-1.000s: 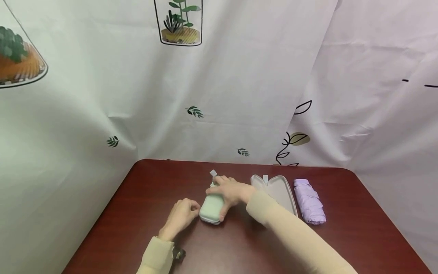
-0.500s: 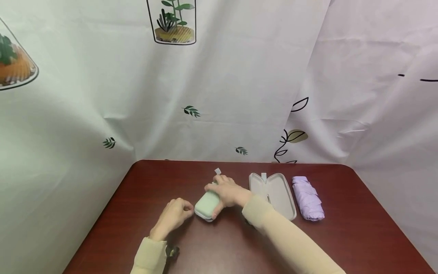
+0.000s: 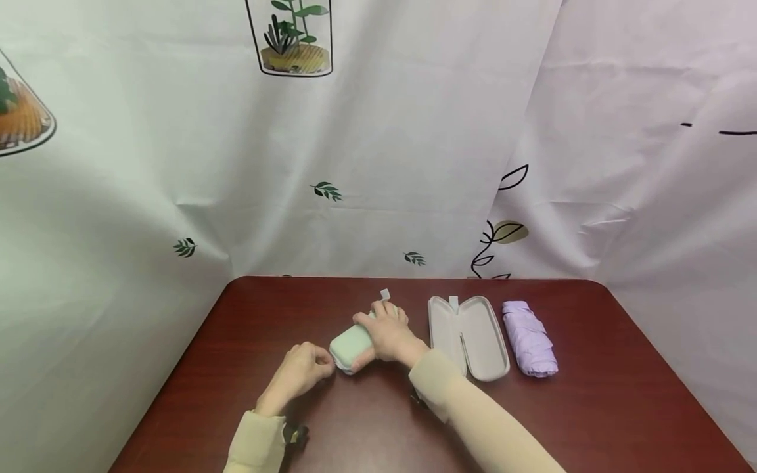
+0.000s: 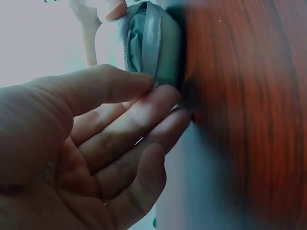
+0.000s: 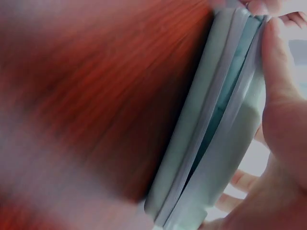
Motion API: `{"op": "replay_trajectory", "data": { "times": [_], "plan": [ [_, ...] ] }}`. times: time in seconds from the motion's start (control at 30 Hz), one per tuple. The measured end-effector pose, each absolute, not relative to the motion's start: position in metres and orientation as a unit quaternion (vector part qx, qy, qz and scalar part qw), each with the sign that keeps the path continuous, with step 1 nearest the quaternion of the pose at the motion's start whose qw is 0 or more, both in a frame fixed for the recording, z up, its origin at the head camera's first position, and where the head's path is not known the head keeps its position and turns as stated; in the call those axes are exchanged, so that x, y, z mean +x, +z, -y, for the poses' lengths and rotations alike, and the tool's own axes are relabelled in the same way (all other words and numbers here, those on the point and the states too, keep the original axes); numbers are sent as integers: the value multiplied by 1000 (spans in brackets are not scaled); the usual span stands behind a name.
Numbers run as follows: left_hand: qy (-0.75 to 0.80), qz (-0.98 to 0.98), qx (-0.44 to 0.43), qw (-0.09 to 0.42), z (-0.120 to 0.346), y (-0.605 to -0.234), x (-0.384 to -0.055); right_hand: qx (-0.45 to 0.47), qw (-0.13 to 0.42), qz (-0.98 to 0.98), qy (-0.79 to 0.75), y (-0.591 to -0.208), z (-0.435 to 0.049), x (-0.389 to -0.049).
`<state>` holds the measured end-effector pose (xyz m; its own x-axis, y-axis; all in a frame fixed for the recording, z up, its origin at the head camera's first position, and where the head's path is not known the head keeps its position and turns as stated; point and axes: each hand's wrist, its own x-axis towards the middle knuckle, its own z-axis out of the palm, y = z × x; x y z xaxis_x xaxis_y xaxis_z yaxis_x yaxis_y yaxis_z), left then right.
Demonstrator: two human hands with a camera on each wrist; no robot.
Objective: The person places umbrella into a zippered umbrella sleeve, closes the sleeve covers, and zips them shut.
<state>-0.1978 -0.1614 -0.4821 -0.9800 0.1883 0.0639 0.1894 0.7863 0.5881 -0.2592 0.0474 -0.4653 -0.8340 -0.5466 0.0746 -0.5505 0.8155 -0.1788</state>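
Observation:
A mint-green zip case (image 3: 350,344) lies slanted on the table, its white tab (image 3: 385,294) at the far end. My right hand (image 3: 387,334) grips it from above, thumb on the near side and fingers over the far part. At the near left end, my left hand (image 3: 303,369) pinches the zipper pull between thumb and forefinger; a small glint shows at the thumb tip in the left wrist view. The zipper stands parted along the side, with teal-green fabric (image 4: 136,40) showing in the gap. In the right wrist view, that gap runs along the case's side (image 5: 211,124).
To the right, a light grey case (image 3: 485,338) lies spread open, with a white tab at its top. Beside it rests a folded lavender umbrella (image 3: 530,339). The dark red table (image 3: 284,302) ends at a printed white curtain (image 3: 378,164).
The mint case has turned clockwise under my right hand, its near end swinging left and its tab right. My left hand has kept its pinch at the near end.

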Motion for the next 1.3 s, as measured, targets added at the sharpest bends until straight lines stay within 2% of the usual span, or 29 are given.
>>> {"op": "replay_trajectory", "data": {
  "times": [0.3, 0.63, 0.9, 1.03, 1.3],
  "plan": [
    [-378, 924, -48, 17, 170, -494, -202, 229, 28, 966, 114, -468, -34, -251],
    [-329, 940, -84, 39, 169, -490, -202, 179, 36, 975, 123, -473, -26, -247],
    [-306, 944, -127, 6, 169, -484, -200, 189, 28, 974, 124, -468, -29, -246],
    [-305, 942, -140, 8, 165, -484, -201, 192, 35, 973, 125, -471, -31, -247],
    [-329, 937, -119, -16, 165, -479, -199, 200, 45, 971, 123, -472, -32, -249]
  ]
}}
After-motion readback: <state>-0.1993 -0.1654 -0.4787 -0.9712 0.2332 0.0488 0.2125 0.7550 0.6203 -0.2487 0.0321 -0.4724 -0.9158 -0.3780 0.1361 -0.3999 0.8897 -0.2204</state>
